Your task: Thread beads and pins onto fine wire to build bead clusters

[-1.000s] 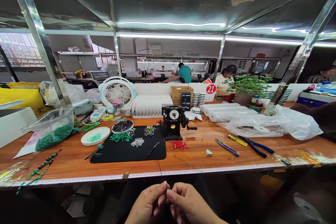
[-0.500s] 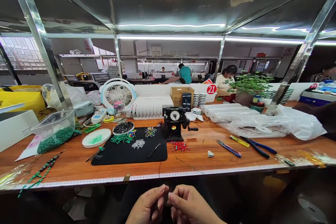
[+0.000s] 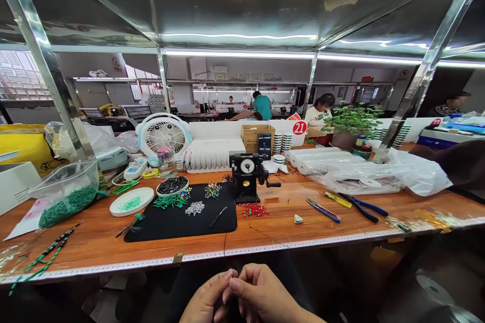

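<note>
My left hand (image 3: 208, 297) and my right hand (image 3: 261, 292) are together below the table's front edge, fingertips pinched and touching. A thin dark cord (image 3: 225, 245) runs from the black mat (image 3: 159, 229) over the edge to the left fingertips. Whatever lies between the right fingers is too small to make out. On the mat are green tube-like pieces (image 3: 169, 200), silvery beads (image 3: 194, 208), multicoloured beads (image 3: 212, 190) and a slim dark tool (image 3: 217, 217). A black hand-cranked device (image 3: 246, 177) stands just behind, with red pieces (image 3: 254, 210) before it.
A white dish (image 3: 113, 209) and a clear tub (image 3: 64, 181) hold green pieces at left. Cutters (image 3: 323, 210), blue-handled pliers (image 3: 364, 208) and a small white lump (image 3: 298, 219) lie at right. A measuring tape (image 3: 151, 263) lines the front edge. Metal posts (image 3: 413, 91) rise from the table.
My hands have shifted slightly left in view and closed together, the right fingertips now meeting the left. The whole view has moved a little; the table items look undisturbed.
</note>
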